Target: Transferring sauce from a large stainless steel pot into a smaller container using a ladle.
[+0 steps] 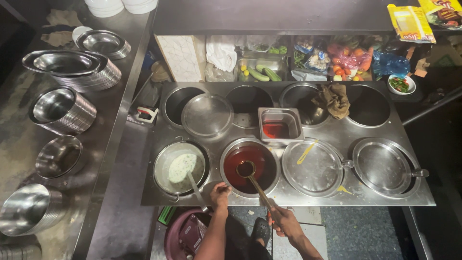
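The scene was dim overall, lit from above, with soft glare on the steel counter (337,137) and stacked bowls (62,110). Corners fell into deep shadow, edges bowed with wide-angle distortion, and fine detail looked slightly soft.

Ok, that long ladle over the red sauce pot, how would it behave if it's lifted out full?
The ladle looks like rigid metal, so it likely won't flex. Held by the right hand far out on its long handle, a full bowl would probably feel bowl-heavy and tip easily. The red sauce looks thin, so it may slosh or drip.
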